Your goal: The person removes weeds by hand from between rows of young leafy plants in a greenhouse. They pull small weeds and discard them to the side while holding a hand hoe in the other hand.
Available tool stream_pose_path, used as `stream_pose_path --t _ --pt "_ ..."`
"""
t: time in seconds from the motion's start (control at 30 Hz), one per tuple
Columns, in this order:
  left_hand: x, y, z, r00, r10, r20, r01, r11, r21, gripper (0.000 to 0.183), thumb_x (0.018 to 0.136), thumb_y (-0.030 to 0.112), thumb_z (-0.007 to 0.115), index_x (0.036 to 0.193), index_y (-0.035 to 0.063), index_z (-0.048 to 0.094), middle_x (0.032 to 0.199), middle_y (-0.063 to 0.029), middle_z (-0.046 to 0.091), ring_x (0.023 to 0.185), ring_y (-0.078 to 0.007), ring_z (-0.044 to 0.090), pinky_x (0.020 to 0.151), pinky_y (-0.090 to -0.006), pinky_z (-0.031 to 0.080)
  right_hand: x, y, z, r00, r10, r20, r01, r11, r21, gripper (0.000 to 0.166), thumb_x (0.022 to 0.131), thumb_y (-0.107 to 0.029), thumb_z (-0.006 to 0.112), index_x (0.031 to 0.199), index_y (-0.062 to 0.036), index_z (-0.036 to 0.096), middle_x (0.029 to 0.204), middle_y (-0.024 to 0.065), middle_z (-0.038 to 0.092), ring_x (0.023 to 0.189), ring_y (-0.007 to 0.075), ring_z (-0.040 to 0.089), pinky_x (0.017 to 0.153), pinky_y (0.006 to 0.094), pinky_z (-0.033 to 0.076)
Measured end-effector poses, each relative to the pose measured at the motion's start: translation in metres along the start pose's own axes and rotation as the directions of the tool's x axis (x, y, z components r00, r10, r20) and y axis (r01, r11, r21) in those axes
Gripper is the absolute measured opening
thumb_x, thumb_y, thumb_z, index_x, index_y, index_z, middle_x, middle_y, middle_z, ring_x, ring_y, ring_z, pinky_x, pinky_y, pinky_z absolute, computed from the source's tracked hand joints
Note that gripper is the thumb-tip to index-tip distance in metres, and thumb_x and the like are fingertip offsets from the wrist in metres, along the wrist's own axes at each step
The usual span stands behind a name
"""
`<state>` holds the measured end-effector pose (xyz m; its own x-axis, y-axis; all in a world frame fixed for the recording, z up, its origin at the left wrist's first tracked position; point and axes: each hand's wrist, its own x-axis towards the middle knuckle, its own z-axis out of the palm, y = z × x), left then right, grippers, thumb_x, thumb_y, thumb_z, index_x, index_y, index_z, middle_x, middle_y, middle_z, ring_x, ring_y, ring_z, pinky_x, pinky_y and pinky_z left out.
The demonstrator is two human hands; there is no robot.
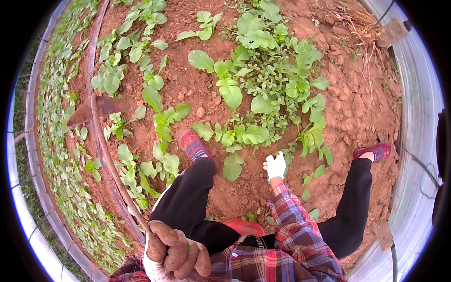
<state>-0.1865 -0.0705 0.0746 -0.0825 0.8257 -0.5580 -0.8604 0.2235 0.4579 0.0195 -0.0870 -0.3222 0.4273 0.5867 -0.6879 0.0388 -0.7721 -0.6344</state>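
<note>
My left hand, in a white work glove with soil-stained brown fingers, is closed around the wooden handle of a hoe. The hoe's rusty metal blade hangs over leafy plants at the left. My right hand, in a white glove, is low over the red soil at the lower edge of a patch of small-leaved weeds. Its fingers are curled; a bit of green shows at the fingertips, and whether they grip it I cannot tell. Broad lobed leaves stand just right of it.
My shoes rest on the soil at both sides. A narrow dark strip runs along the left, with dense seedlings beyond. Plastic sheeting with wooden blocks borders the right. Dry straw lies at upper right.
</note>
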Motion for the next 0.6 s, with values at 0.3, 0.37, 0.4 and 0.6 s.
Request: stream_pose_path --t 0.3,0.37,0.4,0.6 --pt "-0.001 -0.001 0.000 1.000 -0.006 -0.030 0.006 1.000 -0.007 0.028 0.093 0.028 0.035 0.094 0.0047 0.051 0.045 0.0055 0.036 0.034 -0.0061 0.035 0.043 -0.0250 0.037 0.024 -0.003 0.021 0.830 -0.474 0.293 0.494 0.383 -0.781 0.023 0.079 -0.023 0.050 0.091 -0.0043 0.057 0.092 0.0147 0.055 0.071 0.0296 0.056 0.064 0.0388 0.046" --pt "-0.002 -0.001 0.000 0.999 -0.012 -0.044 0.012 1.000 -0.016 0.028 0.093 0.028 0.034 0.095 0.0047 0.051 0.045 0.0053 0.037 0.035 -0.0060 0.036 0.043 -0.0248 0.037 0.023 -0.007 0.028 0.770 -0.511 0.383 0.554 0.237 -0.798 0.023 0.078 -0.027 0.052 0.087 -0.0068 0.058 0.088 0.0146 0.057 0.072 0.0302 0.057 0.064 0.0393 0.046" --pt "-0.001 -0.001 -0.001 0.999 -0.019 -0.036 0.018 0.999 -0.026 0.029 0.093 0.028 0.034 0.096 0.0047 0.051 0.046 0.0051 0.038 0.035 -0.0060 0.036 0.043 -0.0247 0.037 0.022 -0.010 0.032 0.783 -0.470 0.407 0.551 0.222 -0.805 0.021 0.078 -0.025 0.051 0.088 -0.0079 0.059 0.085 0.0147 0.058 0.072 0.0304 0.058 0.063 0.0391 0.047" --pt "0.002 -0.001 -0.005 1.000 0.002 0.024 -0.001 0.999 -0.036 0.031 0.093 0.028 0.034 0.100 0.0036 0.051 0.048 0.0042 0.040 0.037 -0.0060 0.038 0.043 -0.0252 0.037 0.028 -0.019 0.048 0.801 -0.421 0.425 0.519 0.136 -0.844 0.017 0.075 -0.025 0.055 0.071 -0.0115 0.064 0.067 0.0117 0.061 0.064 0.0295 0.059 0.058 0.0388 0.048"
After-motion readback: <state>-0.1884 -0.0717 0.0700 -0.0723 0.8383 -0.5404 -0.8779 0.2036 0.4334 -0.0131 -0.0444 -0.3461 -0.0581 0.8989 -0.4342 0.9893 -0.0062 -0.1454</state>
